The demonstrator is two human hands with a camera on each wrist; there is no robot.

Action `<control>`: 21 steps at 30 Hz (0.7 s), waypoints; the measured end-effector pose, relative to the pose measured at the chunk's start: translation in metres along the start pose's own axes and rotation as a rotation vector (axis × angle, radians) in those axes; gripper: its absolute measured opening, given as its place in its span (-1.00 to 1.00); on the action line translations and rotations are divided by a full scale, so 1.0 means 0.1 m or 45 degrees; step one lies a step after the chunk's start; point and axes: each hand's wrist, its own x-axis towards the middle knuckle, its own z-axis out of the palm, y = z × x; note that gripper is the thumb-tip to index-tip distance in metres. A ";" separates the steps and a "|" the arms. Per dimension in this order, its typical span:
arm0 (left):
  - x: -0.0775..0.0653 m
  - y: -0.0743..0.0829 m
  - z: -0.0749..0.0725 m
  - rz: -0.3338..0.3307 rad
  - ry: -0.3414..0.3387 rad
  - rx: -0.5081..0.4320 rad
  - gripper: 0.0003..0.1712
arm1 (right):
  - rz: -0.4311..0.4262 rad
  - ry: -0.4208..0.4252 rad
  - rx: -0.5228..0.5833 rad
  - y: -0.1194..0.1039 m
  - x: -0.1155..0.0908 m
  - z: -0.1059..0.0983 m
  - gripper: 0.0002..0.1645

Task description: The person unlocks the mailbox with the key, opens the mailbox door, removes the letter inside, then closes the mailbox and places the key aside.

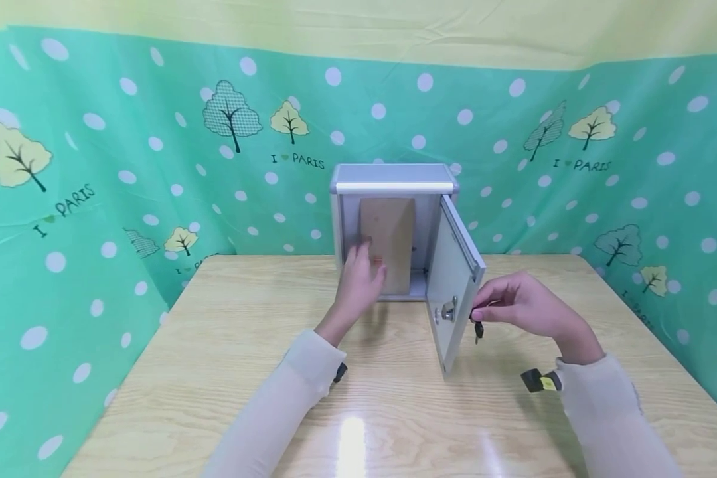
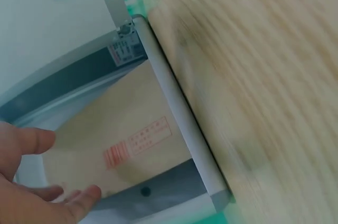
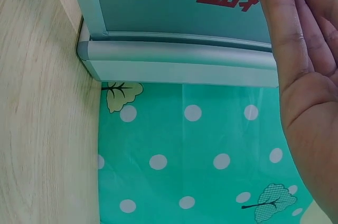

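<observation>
Brown envelope [image 1: 394, 226] stands lengthwise upright inside the box [image 1: 394, 174], head view, just beyond the nearer left grip [image 1: 360, 277]; over to left wrist, its fingers [image 2: 87, 200] spread, clasping nothing; right wrist, right grip [image 3: 311, 86] pinches keys [image 1: 478, 330] by the door [image 3: 163, 15].

Grey box [image 1: 394, 175]: door [image 1: 451, 275] swung open. Brown envelope [image 1: 393, 229], red print, upright inside box. Black-headed key [image 1: 478, 328] outside box door.

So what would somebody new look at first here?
Probably the green dotted curtain behind the table. Then perhaps the metal box on the table, its door open, a brown envelope inside. The left hand is near the envelope; the right hand holds a key by the door.
</observation>
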 end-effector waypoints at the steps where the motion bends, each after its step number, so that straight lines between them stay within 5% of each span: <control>1: 0.01 0.01 0.01 -0.016 -0.003 -0.011 -0.18 | -0.003 -0.001 -0.001 0.00 0.00 0.00 -0.82; 7: 0.12 0.02 0.08 -0.068 0.029 -0.047 -0.04 | -0.018 -0.003 0.010 0.00 0.01 -0.01 -0.81; 14: 0.23 0.01 0.15 -0.114 0.137 0.114 -0.20 | -0.013 -0.002 0.006 0.00 0.01 0.00 -0.82; 21: 0.33 0.00 0.22 -0.200 0.180 0.100 -0.09 | -0.022 -0.003 -0.001 -0.01 0.02 0.00 -0.81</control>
